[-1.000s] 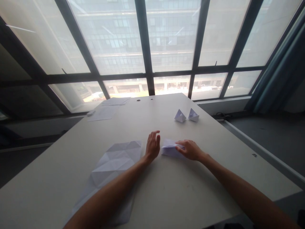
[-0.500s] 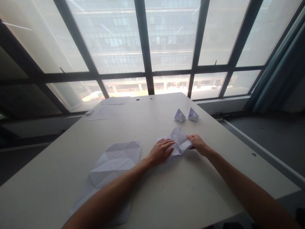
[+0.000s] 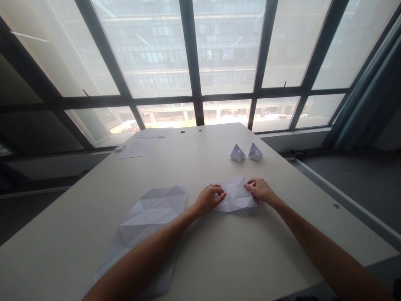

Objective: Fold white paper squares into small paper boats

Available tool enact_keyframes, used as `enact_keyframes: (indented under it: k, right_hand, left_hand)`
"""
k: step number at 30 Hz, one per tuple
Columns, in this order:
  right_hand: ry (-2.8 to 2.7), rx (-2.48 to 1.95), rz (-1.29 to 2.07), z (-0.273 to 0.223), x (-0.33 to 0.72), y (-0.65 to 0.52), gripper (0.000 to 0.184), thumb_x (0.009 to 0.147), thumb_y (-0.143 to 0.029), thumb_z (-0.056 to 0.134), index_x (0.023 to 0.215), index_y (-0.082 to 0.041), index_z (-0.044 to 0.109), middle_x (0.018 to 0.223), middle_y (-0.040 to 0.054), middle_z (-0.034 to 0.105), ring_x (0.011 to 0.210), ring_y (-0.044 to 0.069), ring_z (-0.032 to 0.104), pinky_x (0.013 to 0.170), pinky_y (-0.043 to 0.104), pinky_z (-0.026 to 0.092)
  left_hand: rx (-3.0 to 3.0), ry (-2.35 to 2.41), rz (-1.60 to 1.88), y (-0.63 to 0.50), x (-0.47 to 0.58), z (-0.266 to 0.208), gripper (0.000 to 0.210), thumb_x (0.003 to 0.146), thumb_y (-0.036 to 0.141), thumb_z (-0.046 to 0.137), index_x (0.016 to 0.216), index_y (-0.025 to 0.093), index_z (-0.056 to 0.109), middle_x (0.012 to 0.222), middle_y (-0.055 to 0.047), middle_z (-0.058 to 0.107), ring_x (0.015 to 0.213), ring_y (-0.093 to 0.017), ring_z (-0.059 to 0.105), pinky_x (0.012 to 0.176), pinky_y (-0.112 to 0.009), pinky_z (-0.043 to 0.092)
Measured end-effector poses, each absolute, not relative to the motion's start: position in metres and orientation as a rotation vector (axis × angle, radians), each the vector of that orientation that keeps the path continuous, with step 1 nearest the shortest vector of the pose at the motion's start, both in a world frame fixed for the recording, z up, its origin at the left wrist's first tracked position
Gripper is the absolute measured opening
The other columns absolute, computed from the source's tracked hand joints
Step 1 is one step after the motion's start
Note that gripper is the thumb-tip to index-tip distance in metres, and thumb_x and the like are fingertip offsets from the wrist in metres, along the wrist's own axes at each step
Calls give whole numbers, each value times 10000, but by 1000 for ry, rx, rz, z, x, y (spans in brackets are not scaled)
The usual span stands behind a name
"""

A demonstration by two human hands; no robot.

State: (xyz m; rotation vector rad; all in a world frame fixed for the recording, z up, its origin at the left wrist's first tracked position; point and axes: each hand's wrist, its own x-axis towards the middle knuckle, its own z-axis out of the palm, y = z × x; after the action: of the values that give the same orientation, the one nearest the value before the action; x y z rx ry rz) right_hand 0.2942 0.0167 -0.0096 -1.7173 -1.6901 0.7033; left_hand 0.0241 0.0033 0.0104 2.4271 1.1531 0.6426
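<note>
A creased sheet of white paper [image 3: 234,195] lies folded rather flat on the white table [image 3: 213,255], with crossing fold lines on its upper face. My left hand [image 3: 210,198] rests over its left part, fingers curled and closed on the paper. At the opposite side, my right hand [image 3: 259,190] has thumb and fingers pinched at the upper right edge. Beyond the hands, two small folded paper boats [image 3: 237,153] with pointed peaks stand side by side. Their pointed tops face up.
Larger creased paper sheets [image 3: 153,213] lie left of the folded one, partly under my left forearm. Flat papers [image 3: 134,148] are at the far left of the table. Windows [image 3: 225,50] rise behind it, and a blue curtain [image 3: 363,92] hangs at right.
The folded paper's raised flap has come down, and it now lies flatter. My left fingers have curled in from being spread. My right hand has moved slightly right along the edge.
</note>
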Motion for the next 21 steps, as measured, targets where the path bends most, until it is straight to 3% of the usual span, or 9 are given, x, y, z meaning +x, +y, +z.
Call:
enact_keyframes:
  k: [2, 5, 9, 14, 16, 19, 21]
  right_hand:
    - [-1714, -1713, 698, -12, 290, 16, 393, 734, -422, 689, 995, -129, 695, 711, 51, 693, 614, 165, 625, 548, 228, 428]
    - [-1705, -1706, 700, -13, 284, 13, 490, 712, -424, 720, 1097, -128, 654, 761, 53, 699, 643, 170, 635, 584, 243, 450]
    - [-1679, -1685, 679, -12, 278, 9, 572, 683, -367, 758, 1188, -143, 609, 757, 31, 681, 652, 166, 625, 612, 253, 459]
    - [-1656, -1612, 666, -12, 271, 5, 630, 676, -248, 739, 1272, -157, 557, 754, 3, 662, 648, 155, 611, 619, 252, 467]
    - [-1665, -1514, 692, -12, 267, 4, 561, 699, -220, 701, 1241, -149, 580, 768, 7, 668, 660, 157, 611, 615, 250, 471]
    - [-1772, -1351, 731, -9, 261, 2, 250, 755, -199, 617, 986, -136, 689, 808, 37, 688, 723, 172, 622, 652, 258, 488]
    - [-1848, -1294, 694, -6, 257, 0, 163, 787, -183, 564, 855, -144, 706, 870, 63, 699, 800, 189, 631, 717, 273, 502]
  left_hand:
    - [2496, 1189, 670, 1, 25, 7, 227, 872, 369, 563, 766, 219, 695, 993, -60, 690, 1041, -224, 618, 992, -350, 440]
    - [2632, 1208, 610, -5, 25, 6, 193, 852, 360, 599, 955, 221, 687, 1046, -71, 635, 1008, -227, 599, 980, -368, 445]
    - [2752, 1113, 497, -11, 24, 7, 397, 918, 399, 516, 1303, 307, 551, 1292, -62, 528, 1240, -237, 469, 1116, -412, 315]
    - [2758, 1121, 441, -8, 22, 1, 441, 941, 430, 468, 1369, 328, 499, 1410, -54, 454, 1362, -256, 353, 1161, -444, 239]
    - [2756, 1137, 438, -7, 22, -1, 457, 935, 433, 475, 1378, 321, 485, 1432, -58, 443, 1370, -262, 348, 1164, -457, 235]
    - [2751, 1150, 438, -6, 22, -1, 459, 924, 422, 493, 1364, 288, 486, 1440, -68, 446, 1371, -258, 357, 1166, -457, 238]
    - [2742, 1147, 441, -6, 23, 0, 449, 918, 402, 504, 1346, 268, 489, 1440, -69, 454, 1368, -249, 370, 1166, -448, 245]
